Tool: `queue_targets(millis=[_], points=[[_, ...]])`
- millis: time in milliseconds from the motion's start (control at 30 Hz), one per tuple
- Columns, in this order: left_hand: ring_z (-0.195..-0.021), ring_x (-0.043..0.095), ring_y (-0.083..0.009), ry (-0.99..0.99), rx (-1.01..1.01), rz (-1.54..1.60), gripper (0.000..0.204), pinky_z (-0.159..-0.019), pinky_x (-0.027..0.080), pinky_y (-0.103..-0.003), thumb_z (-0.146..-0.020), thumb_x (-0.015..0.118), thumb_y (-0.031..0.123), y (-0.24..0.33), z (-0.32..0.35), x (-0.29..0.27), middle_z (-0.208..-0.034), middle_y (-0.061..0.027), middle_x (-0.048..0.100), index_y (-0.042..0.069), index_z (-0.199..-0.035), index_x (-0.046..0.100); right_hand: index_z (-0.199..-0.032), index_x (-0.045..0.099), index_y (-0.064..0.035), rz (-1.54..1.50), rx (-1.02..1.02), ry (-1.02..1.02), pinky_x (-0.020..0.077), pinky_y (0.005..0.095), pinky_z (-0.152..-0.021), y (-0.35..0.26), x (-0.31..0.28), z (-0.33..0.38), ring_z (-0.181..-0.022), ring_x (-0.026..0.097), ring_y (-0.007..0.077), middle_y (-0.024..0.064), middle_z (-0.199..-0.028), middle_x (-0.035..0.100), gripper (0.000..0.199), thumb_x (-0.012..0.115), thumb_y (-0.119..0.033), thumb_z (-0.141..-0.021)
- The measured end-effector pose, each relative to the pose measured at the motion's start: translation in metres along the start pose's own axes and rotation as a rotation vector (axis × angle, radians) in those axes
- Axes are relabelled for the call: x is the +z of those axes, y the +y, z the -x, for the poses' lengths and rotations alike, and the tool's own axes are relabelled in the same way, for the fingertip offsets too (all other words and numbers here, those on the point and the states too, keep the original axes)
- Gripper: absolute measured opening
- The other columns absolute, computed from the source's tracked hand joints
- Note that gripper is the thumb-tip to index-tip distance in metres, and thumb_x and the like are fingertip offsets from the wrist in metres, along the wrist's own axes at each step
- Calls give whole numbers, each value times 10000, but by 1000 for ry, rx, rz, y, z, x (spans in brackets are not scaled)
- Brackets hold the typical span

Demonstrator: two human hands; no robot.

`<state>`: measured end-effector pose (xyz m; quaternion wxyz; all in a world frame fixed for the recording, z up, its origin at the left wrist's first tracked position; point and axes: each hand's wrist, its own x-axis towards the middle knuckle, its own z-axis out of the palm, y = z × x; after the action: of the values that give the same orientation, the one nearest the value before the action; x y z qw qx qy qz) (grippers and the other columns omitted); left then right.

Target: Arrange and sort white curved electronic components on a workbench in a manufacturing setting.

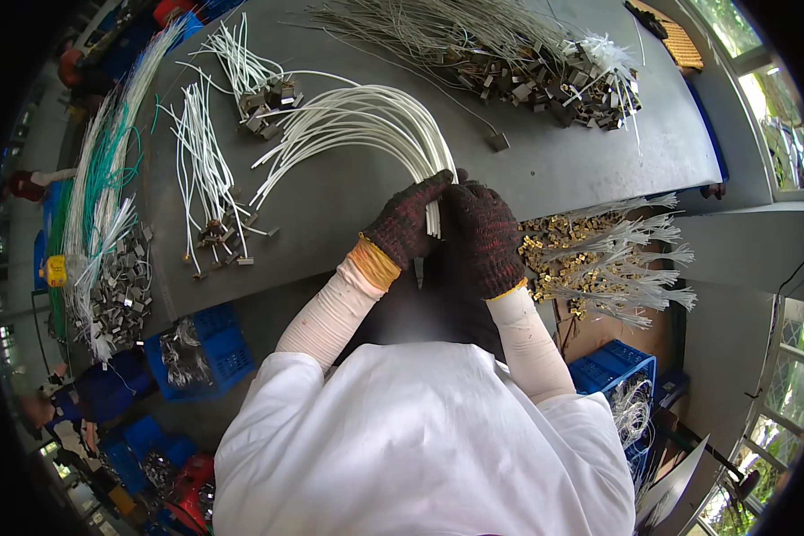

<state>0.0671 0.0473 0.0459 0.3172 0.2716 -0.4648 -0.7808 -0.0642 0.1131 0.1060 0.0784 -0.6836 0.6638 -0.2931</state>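
- Well left of the hands lay a long heap of white and green wires [107, 192] with grey metal pieces at its near end.
- Closer, still left of them, was a loose bunch of thin white wires [204, 152] with brownish metal ends.
- Just above that bunch, up and left of the hands, sat white wires with grey metal blocks [257, 94].
- A thick, curved bundle of white wires [366, 107] arched leftward from between the hands.
- The left hand [411, 219], in a dark knit glove, grasped the bundle near its short end.
- The right hand [487, 237], gloved alike, curled against its right edge; whether it gripped could not be told.
- Just right of the right hand were grey wires with brass-coloured ends [612, 259].
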Motion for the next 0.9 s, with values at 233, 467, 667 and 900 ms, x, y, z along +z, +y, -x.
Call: queue_targets(millis=[233, 467, 667, 900], points=[[-1125, 608, -271, -18, -226, 737, 315, -978, 495, -424, -1018, 503, 251, 4, -8, 2, -1224, -125, 636, 46, -1246, 576, -1022, 645, -61, -122, -190, 175, 504, 460, -858, 4, -5, 18, -995, 610, 366, 177, -1065, 638, 237, 657, -31, -787], [-999, 673, -240, -9, 274, -344, 279, -894, 531, -360, -975, 579, 173, 18, 4, 10, -1096, -105, 690, 21, -1208, 600, -1222, 596, -8, -517, 141, 188, 529, 334, -826, 39, -13, 0, -1010, 640, 233, 146, -1181, 632, 413, 714, -198, -875], [-938, 681, -173, -75, 108, -550, 280, -832, 537, -326, -913, 667, 164, 31, -5, 6, -1028, -88, 711, 16, -1150, 643, -1136, 656, -21, -1145, 313, -479, 507, 248, -554, 23, -30, -73, -660, 633, 117, 67, -880, 684, 350, 753, -188, -844], [-1042, 653, -248, -28, 351, -1149, 429, -867, 534, -361, -907, 669, 217, -14, -18, -90, -1149, -89, 659, 120, -1308, 551, -1155, 677, -45, -935, -74, -447, 553, 326, -771, 5, 42, -96, -888, 668, 120, 78, -1010, 735, 368, 760, -220, -843]])
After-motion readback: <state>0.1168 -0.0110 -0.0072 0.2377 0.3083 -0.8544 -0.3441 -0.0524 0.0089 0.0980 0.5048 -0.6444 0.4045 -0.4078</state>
